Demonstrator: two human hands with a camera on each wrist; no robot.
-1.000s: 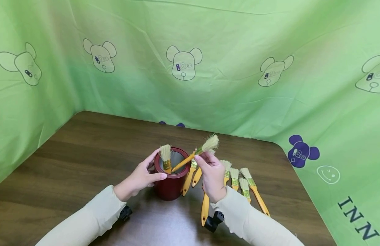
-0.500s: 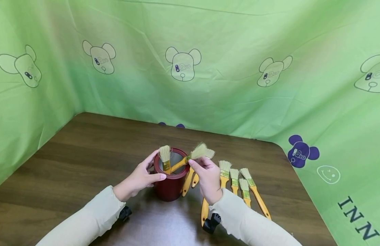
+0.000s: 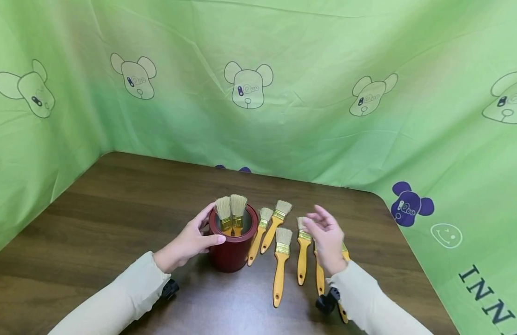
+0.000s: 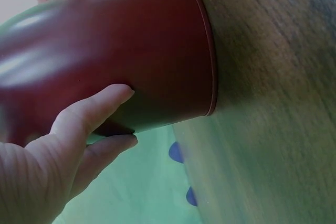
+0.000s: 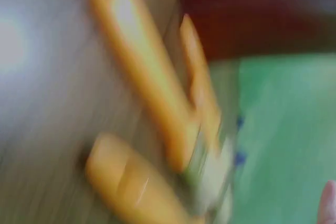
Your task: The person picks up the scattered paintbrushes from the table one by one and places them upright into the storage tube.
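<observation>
One left hand (image 3: 191,243) curls round red pot (image 3: 228,257), two brushes (image 3: 238,216) inside; loose brushes (image 3: 302,258) lie right, handles near, long axes roughly near-far; right hand (image 3: 328,239), nearer to most, hovers empty, fingers loosely spread.

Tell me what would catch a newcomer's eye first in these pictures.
Probably the dark red pot near the table's middle, held by the left hand, with two brushes standing bristles-up inside. Next, the loose yellow-handled brushes spread on the table to its right, some beneath the right hand. Behind hangs a bright green cloth printed with cartoon animal faces.
</observation>
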